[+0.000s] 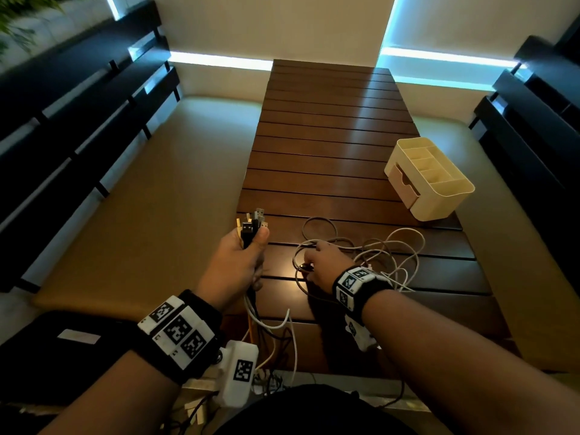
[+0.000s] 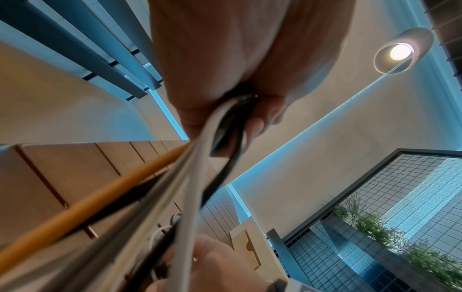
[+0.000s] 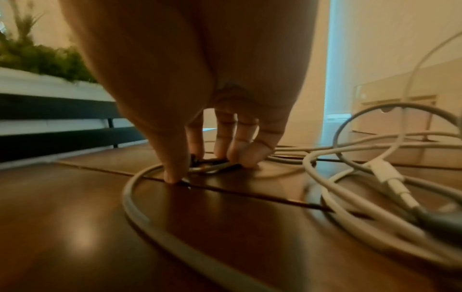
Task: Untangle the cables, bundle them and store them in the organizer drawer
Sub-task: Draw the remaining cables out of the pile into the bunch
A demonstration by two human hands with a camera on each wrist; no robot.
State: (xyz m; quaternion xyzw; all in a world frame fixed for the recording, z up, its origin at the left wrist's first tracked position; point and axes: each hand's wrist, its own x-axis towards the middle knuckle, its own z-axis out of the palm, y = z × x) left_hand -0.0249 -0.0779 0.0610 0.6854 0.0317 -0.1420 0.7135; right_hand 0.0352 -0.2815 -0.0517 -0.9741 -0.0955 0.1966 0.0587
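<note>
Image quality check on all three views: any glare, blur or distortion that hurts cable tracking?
Head view: dim and warm, bright cyan window strips, glare streak on the table, straight edges bowed by the wide lens. Left wrist view: lamp blooms; cables near the lens are soft, left hand fills the top. Right wrist view: right hand and the nearest white cable are blurred; table reflections are soft.

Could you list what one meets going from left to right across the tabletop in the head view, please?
Left hand gripping a bunch of cable plugs → right hand down on the loose cables → tangle of white cables → cream organizer, its drawer slightly open.
</note>
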